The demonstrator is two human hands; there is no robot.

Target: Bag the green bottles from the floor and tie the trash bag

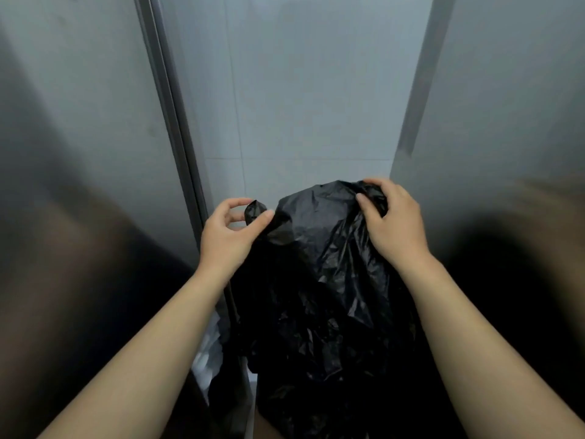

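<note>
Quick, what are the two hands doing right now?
Left hand: pinches a twisted corner of the black trash bag between thumb and fingers.
Right hand: fingers grip the bag's bunched top.

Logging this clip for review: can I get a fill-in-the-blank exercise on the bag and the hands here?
The trash bag is ____ in colour. The left hand pinches a twisted corner of it, while the right hand grips its top, so the hands holding it number ____. The wall behind is covered in pale ____.
Missing words: black; two; tiles.
</note>
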